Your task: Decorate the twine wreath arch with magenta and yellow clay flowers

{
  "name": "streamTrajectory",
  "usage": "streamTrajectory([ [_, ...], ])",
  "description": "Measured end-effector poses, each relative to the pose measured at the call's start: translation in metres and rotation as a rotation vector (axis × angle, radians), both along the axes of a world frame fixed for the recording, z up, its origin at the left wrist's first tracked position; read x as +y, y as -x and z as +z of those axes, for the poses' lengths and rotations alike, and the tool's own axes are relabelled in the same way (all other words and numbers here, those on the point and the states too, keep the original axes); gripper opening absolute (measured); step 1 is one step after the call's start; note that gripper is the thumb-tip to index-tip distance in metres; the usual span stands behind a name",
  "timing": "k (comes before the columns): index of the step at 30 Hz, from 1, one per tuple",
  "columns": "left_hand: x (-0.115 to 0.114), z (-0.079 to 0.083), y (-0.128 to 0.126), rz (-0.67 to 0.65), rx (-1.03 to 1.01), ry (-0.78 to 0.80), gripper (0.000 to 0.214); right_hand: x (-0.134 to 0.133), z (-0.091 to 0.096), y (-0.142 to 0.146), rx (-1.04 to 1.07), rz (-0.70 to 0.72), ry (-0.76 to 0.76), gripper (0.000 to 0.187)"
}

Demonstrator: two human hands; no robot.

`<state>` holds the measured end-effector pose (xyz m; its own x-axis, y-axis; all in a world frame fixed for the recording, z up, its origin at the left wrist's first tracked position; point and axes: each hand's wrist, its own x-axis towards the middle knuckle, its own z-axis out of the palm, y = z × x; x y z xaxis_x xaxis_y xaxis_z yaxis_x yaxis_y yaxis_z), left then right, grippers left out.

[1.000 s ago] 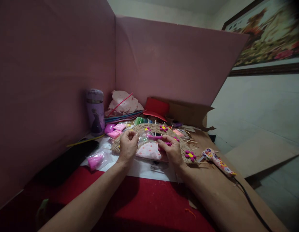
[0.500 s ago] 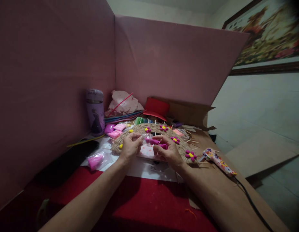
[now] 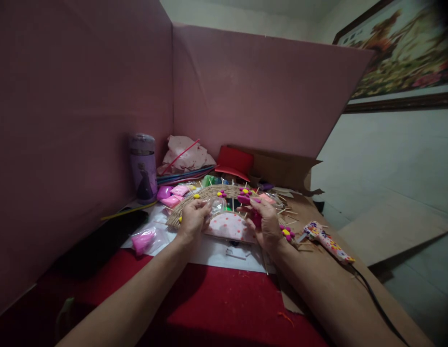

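My left hand (image 3: 192, 220) pinches a small clear plastic bag (image 3: 218, 206) between thumb and fingers. To its right, my right hand (image 3: 266, 224) is closed on a lump of magenta modelling clay (image 3: 244, 198), part of which sticks out past the fingertips. Below both hands lies a twine-wrapped arch (image 3: 183, 207) with thin sticks jutting from its outer edge. Magenta flowers with yellow centres (image 3: 287, 233) and yellow dots (image 3: 196, 196) decorate it; my right hand hides some of them. A white piece with pink dots (image 3: 229, 226) fills the arch's lower middle.
A hot glue gun (image 3: 327, 241) with a black cord lies at right on cardboard (image 3: 318, 284). Bagged pink clay (image 3: 143, 240) sits at left, near a purple tumbler (image 3: 142, 168). Pink panels (image 3: 245, 91) stand behind and at left. Red cloth (image 3: 216, 299) covers the front.
My right hand has moved right, drawing the magenta clay away from the plastic bag. The bag stays in my left hand, and the dotted piece shows more fully.
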<state>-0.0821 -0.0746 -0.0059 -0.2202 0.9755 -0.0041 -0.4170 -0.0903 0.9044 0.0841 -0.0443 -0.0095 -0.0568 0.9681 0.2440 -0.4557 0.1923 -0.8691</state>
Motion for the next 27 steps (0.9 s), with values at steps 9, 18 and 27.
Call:
streamTrajectory([
  [9, -0.0004, 0.0028, -0.0037, 0.013, 0.092, -0.011, 0.018, -0.0029, 0.0094, -0.0011, 0.129, 0.218, 0.099, 0.023],
  [18, -0.0048, 0.0026, -0.0069, -0.050, 0.071, -0.059, 0.020, -0.0035, 0.0047, 0.0001, 0.074, 0.264, 0.106, 0.030],
  [27, -0.0053, 0.0032, -0.0067, -0.061, 0.047, -0.064, 0.021, -0.0038, 0.0048, 0.0021, 0.072, 0.273, 0.034, 0.036],
])
